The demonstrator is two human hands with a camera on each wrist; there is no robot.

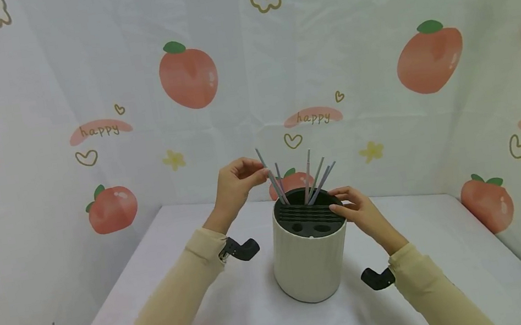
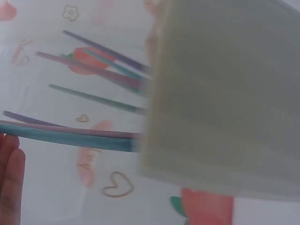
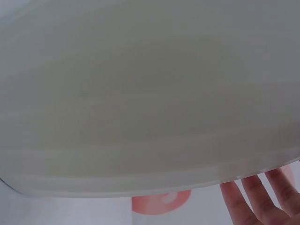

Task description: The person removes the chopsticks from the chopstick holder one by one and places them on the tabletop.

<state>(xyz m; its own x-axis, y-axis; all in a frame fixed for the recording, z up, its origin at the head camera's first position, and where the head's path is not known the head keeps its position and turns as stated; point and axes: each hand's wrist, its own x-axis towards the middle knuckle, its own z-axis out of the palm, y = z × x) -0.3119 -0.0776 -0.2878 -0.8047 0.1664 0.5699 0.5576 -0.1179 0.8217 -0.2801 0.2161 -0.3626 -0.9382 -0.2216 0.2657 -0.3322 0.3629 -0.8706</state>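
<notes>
A cream cylindrical knife holder (image 1: 309,266) stands upright, its black insert (image 1: 309,214) showing slots and round holes. Several thin coloured straws (image 1: 309,175) lean out of its back opening. My left hand (image 1: 238,185) pinches a blue straw (image 1: 269,169) near its upper end, while the lower end sits in the holder. In the left wrist view, a pink straw (image 2: 93,131) runs alongside the blue straw (image 2: 84,139), by the fingertips (image 2: 14,157). At the holder's right rim rests my right hand (image 1: 359,209), thumb over the top and fingers extended (image 3: 255,194) along the edge.
The holder stands on a white-covered table (image 1: 243,320). Behind it and at both sides hangs a white curtain (image 1: 238,76) printed with peaches, hearts and flowers. Each wrist carries a black camera (image 1: 245,249).
</notes>
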